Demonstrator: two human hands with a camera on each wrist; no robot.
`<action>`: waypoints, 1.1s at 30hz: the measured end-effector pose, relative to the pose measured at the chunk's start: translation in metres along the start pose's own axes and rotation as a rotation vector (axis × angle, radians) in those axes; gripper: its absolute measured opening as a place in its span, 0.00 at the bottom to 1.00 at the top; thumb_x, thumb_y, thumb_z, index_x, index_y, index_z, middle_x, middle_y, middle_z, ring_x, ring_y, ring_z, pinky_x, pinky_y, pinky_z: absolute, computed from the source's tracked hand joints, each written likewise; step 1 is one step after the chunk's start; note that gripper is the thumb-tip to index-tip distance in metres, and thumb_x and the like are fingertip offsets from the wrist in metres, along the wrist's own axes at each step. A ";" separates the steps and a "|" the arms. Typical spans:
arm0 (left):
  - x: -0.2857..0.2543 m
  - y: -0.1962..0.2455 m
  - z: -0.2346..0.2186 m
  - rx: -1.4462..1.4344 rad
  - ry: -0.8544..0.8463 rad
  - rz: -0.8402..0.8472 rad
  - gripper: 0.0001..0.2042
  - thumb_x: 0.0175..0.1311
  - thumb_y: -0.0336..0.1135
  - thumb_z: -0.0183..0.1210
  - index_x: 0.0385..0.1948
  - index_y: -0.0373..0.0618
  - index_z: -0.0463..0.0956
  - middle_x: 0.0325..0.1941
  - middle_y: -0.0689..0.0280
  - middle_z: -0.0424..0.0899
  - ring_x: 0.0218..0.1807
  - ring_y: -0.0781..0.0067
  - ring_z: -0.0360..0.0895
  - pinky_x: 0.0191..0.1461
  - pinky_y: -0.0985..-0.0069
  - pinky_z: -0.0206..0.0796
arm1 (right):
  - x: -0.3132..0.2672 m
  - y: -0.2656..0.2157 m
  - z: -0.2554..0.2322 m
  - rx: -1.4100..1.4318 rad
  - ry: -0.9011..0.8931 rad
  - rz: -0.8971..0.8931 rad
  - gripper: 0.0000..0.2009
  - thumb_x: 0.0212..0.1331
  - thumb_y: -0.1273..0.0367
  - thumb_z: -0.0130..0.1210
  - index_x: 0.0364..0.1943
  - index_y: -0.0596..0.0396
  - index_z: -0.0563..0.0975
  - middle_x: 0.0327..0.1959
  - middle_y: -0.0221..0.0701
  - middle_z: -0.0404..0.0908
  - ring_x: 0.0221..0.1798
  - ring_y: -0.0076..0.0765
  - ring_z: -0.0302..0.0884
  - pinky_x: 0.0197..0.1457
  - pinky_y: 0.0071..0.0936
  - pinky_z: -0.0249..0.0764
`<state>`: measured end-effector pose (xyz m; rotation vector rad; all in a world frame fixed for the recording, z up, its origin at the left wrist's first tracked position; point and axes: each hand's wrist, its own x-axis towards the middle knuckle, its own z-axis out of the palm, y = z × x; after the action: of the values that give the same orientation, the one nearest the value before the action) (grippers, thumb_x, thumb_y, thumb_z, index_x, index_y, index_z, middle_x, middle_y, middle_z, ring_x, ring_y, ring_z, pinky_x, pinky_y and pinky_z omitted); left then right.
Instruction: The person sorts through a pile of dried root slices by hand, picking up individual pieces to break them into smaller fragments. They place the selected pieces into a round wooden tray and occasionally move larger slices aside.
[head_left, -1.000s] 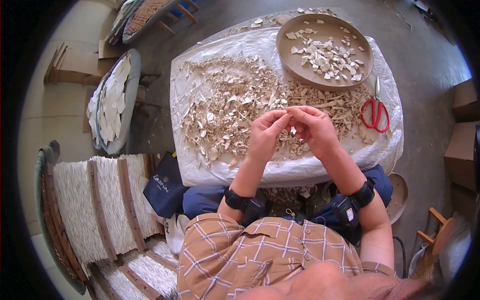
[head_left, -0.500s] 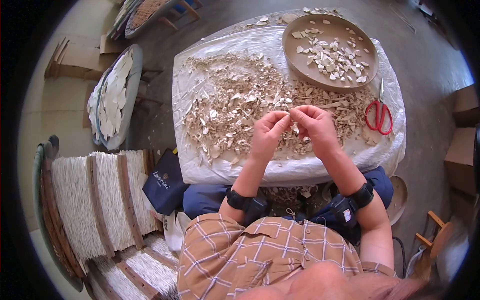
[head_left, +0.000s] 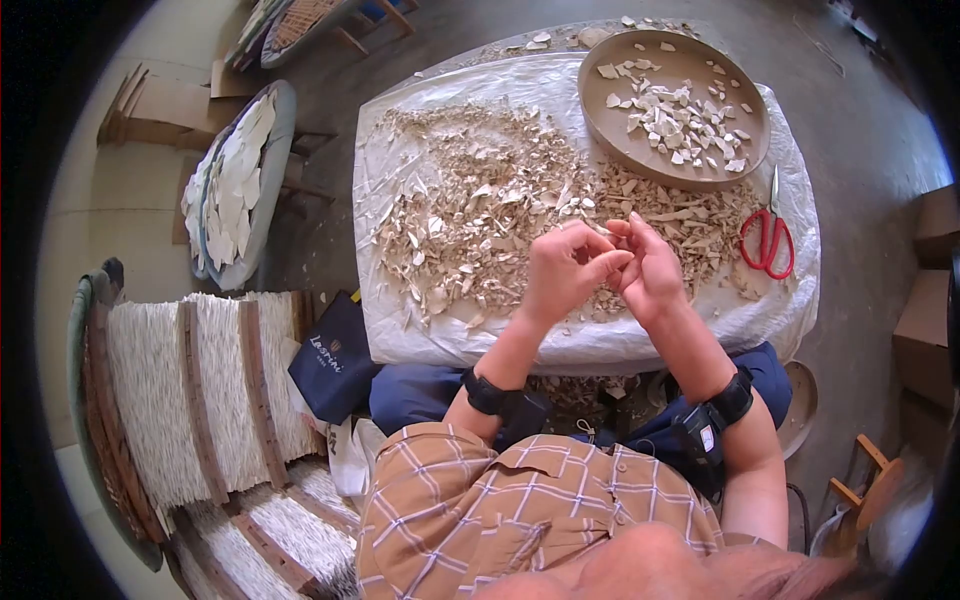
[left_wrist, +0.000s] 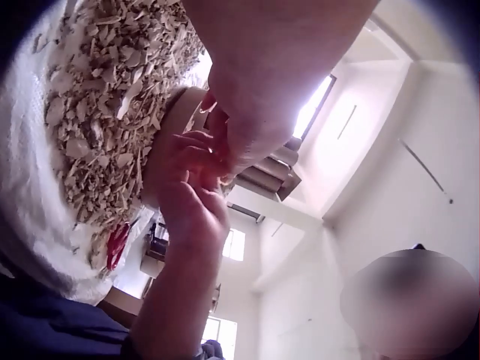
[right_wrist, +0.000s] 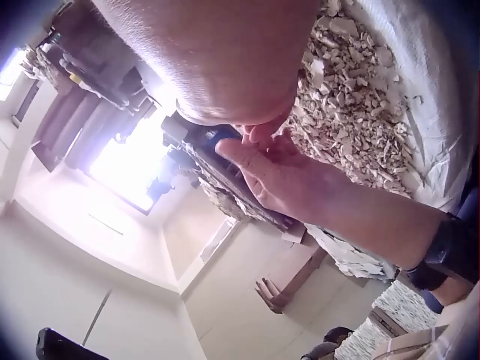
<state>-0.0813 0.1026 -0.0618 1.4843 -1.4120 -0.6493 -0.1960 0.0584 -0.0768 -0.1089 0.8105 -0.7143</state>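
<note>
My left hand (head_left: 562, 272) and right hand (head_left: 652, 272) meet above a spread of pale, broken flakes (head_left: 490, 190) on a white-covered table. The left fingers are curled, its thumb pointing across to the right hand. On the right hand, a finger points up and away while others bend toward the left thumb. Fingers hide whatever lies between the hands, so I cannot tell what they hold. In the left wrist view the right hand (left_wrist: 196, 206) faces the left fingers; in the right wrist view the left hand (right_wrist: 277, 176) reaches in from the right.
A round shallow tray (head_left: 597, 128) with larger pale chips stands at the far right of the table. Red-handled scissors (head_left: 767, 240) lie at its right edge. Racks of white strips (head_left: 150, 400) stand at left, beside a dark blue bag (head_left: 330, 355). A wooden stool (head_left: 880, 490) is at lower right.
Earlier both hands' fingertips met in a pinch. Now the right hand has turned, one finger raised, and the left thumb has shifted toward its fingers. The head view has shifted slightly.
</note>
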 end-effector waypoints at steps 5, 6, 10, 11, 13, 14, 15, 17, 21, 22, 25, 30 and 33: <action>0.046 -0.052 -0.046 0.285 0.067 -0.132 0.06 0.50 0.33 0.58 0.22 0.41 0.77 0.21 0.65 0.76 0.24 0.76 0.72 0.28 0.80 0.62 | -0.002 -0.011 0.001 0.005 -0.062 -0.080 0.09 0.59 0.64 0.42 0.30 0.54 0.70 0.24 0.25 0.69 0.22 0.21 0.63 0.22 0.20 0.60; 0.058 -0.071 -0.054 0.423 0.090 -0.089 0.06 0.50 0.34 0.57 0.22 0.43 0.77 0.23 0.65 0.77 0.26 0.72 0.74 0.31 0.76 0.65 | -0.004 -0.013 0.003 -0.001 -0.049 -0.091 0.09 0.58 0.65 0.42 0.29 0.54 0.70 0.23 0.26 0.69 0.21 0.21 0.62 0.22 0.19 0.59; 0.087 -0.122 -0.067 0.725 0.019 0.028 0.04 0.50 0.34 0.54 0.24 0.46 0.77 0.28 0.64 0.77 0.32 0.65 0.75 0.38 0.69 0.66 | -0.007 -0.014 0.003 -0.008 -0.086 -0.104 0.08 0.58 0.65 0.43 0.29 0.55 0.70 0.22 0.26 0.69 0.20 0.20 0.63 0.21 0.19 0.60; 0.091 -0.128 -0.066 0.826 -0.051 0.020 0.05 0.50 0.34 0.54 0.25 0.47 0.77 0.30 0.64 0.76 0.33 0.63 0.74 0.39 0.69 0.66 | -0.006 -0.014 0.003 -0.025 -0.085 -0.099 0.09 0.58 0.65 0.43 0.29 0.55 0.70 0.22 0.26 0.69 0.20 0.20 0.63 0.21 0.19 0.60; 0.096 -0.127 -0.061 0.938 -0.169 -0.064 0.06 0.50 0.35 0.53 0.26 0.49 0.78 0.33 0.64 0.76 0.36 0.61 0.73 0.43 0.67 0.65 | -0.006 -0.013 0.006 -0.052 -0.082 -0.100 0.09 0.58 0.65 0.44 0.29 0.56 0.71 0.21 0.26 0.69 0.19 0.19 0.64 0.20 0.19 0.60; 0.098 -0.126 -0.060 0.937 -0.169 -0.060 0.06 0.50 0.35 0.53 0.26 0.49 0.78 0.33 0.64 0.76 0.36 0.61 0.73 0.43 0.67 0.65 | -0.006 -0.013 0.007 -0.052 -0.082 -0.104 0.09 0.58 0.65 0.44 0.29 0.56 0.71 0.21 0.26 0.69 0.19 0.19 0.64 0.20 0.19 0.60; 0.099 -0.127 -0.060 0.945 -0.188 -0.020 0.05 0.50 0.34 0.53 0.25 0.50 0.78 0.32 0.64 0.76 0.36 0.61 0.73 0.43 0.67 0.65 | -0.006 -0.013 0.007 -0.057 -0.094 -0.101 0.09 0.58 0.65 0.44 0.29 0.56 0.71 0.21 0.25 0.69 0.19 0.19 0.64 0.20 0.19 0.60; 0.100 -0.128 -0.060 0.954 -0.208 0.022 0.05 0.50 0.34 0.52 0.24 0.51 0.78 0.30 0.64 0.76 0.37 0.61 0.73 0.44 0.67 0.65 | -0.007 -0.013 0.007 -0.061 -0.108 -0.100 0.09 0.58 0.65 0.44 0.28 0.56 0.71 0.21 0.25 0.69 0.19 0.19 0.64 0.20 0.19 0.61; 0.099 -0.123 -0.063 0.917 -0.157 0.054 0.04 0.48 0.32 0.54 0.25 0.47 0.77 0.29 0.62 0.76 0.34 0.60 0.74 0.42 0.68 0.64 | -0.008 -0.013 0.009 -0.071 -0.109 -0.105 0.09 0.57 0.65 0.44 0.29 0.56 0.71 0.21 0.25 0.69 0.19 0.18 0.64 0.20 0.19 0.61; 0.097 -0.121 -0.063 0.814 -0.081 0.024 0.04 0.47 0.31 0.54 0.25 0.46 0.76 0.28 0.62 0.76 0.33 0.60 0.74 0.41 0.68 0.64 | -0.008 -0.014 0.008 -0.071 -0.104 -0.106 0.09 0.57 0.65 0.44 0.29 0.56 0.71 0.22 0.25 0.69 0.19 0.18 0.63 0.20 0.19 0.61; 0.088 -0.109 -0.061 0.276 -0.034 -0.159 0.05 0.52 0.31 0.53 0.27 0.39 0.74 0.26 0.63 0.77 0.30 0.71 0.74 0.37 0.76 0.65 | -0.007 -0.011 0.008 -0.103 -0.102 -0.132 0.06 0.56 0.68 0.47 0.31 0.55 0.71 0.23 0.25 0.70 0.20 0.17 0.66 0.20 0.16 0.64; 0.048 -0.031 -0.036 -0.276 -0.017 -0.246 0.05 0.55 0.28 0.53 0.29 0.37 0.72 0.28 0.64 0.77 0.30 0.78 0.73 0.36 0.83 0.65 | -0.008 -0.007 0.014 -0.190 -0.064 -0.214 0.07 0.53 0.70 0.52 0.34 0.56 0.71 0.23 0.23 0.71 0.21 0.15 0.67 0.21 0.14 0.67; 0.027 -0.008 -0.016 0.091 0.001 0.106 0.03 0.51 0.24 0.56 0.26 0.38 0.72 0.27 0.63 0.77 0.30 0.76 0.74 0.34 0.81 0.66 | -0.011 -0.006 0.017 -0.258 -0.063 -0.269 0.08 0.52 0.69 0.54 0.34 0.57 0.72 0.23 0.23 0.72 0.21 0.15 0.67 0.22 0.14 0.67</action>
<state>-0.0584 0.0802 -0.0559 1.4684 -1.5253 -0.5243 -0.1926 0.0577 -0.0557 -0.4778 0.8338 -0.8515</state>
